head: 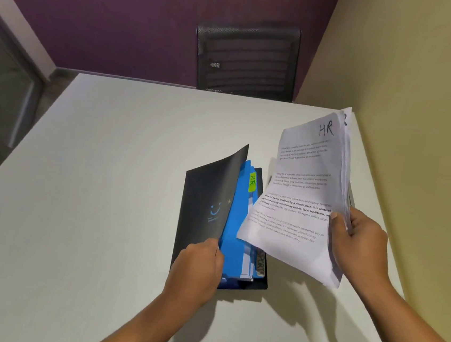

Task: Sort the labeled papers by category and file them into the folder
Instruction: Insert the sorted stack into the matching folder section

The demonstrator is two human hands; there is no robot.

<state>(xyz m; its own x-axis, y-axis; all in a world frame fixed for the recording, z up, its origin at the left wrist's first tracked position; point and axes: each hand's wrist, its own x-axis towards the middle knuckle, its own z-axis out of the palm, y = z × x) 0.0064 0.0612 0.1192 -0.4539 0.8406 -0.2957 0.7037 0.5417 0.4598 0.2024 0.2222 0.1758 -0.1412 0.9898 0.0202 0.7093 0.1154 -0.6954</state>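
Observation:
A black folder (204, 199) lies on the white table (92, 184), its front cover lifted partway. My left hand (197, 268) grips the cover's lower edge and holds it up. Inside show blue dividers (236, 227); one carries a green tab (252, 182) marked HR. My right hand (359, 240) holds a stack of white printed papers (303, 190) by its right edge, raised above the table just right of the folder. The top sheet has HR handwritten in its upper corner. Another labelled tab at the folder's lower right is partly hidden.
A black mesh chair (247, 59) stands behind the table's far edge. A yellow wall (421, 94) runs close along the table's right side, and a purple wall (123, 20) is at the back.

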